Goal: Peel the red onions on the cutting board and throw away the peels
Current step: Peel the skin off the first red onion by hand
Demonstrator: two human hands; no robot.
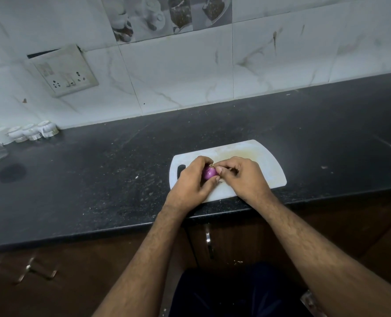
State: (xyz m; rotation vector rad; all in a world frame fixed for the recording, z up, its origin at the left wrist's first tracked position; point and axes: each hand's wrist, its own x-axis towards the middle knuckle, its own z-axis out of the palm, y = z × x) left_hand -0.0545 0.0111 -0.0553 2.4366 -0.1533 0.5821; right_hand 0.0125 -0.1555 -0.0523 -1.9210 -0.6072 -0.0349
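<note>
standing at a black counter [98, 179] under marbled wall tiles [178, 72]: one white cutting board [267, 156], one red onion [209, 173] gripped by my left hand [190, 181]; my right hand [242, 177] pinches its top.

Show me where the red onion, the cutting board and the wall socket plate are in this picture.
red onion [209, 173], head view, on its shiny purple side between the two hands.
cutting board [267, 156], head view, on the bare white part near its far right corner.
wall socket plate [64, 70], head view, on the middle of its tilted face.

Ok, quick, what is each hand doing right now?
Left hand: grips the red onion.
Right hand: pinches at the onion's top, probably peel.
</note>
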